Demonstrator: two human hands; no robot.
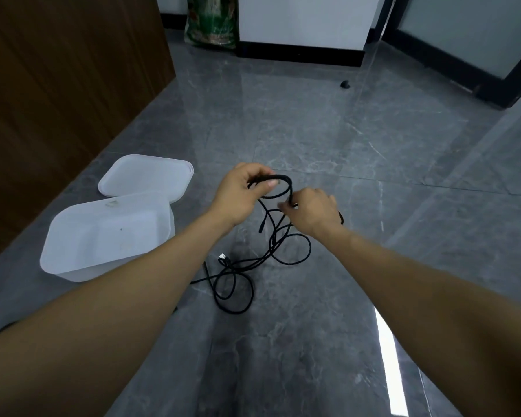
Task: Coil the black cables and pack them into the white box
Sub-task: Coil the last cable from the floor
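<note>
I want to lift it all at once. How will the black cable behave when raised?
Probably floppy: the black cable droops from both hands into loose floor loops. Likely light, and apt to snag where strands cross.

An indoor room or hallway, likely an office or commercial interior

Polished grey marble-look floor tiles (313,130) run to a white wall with black skirting (298,54) at the far side; a dark wood panel (57,85) stands on the left, black-framed frosted glass (478,34) (probably a door) far right, with a small floor doorstop (345,84) near it.
</note>
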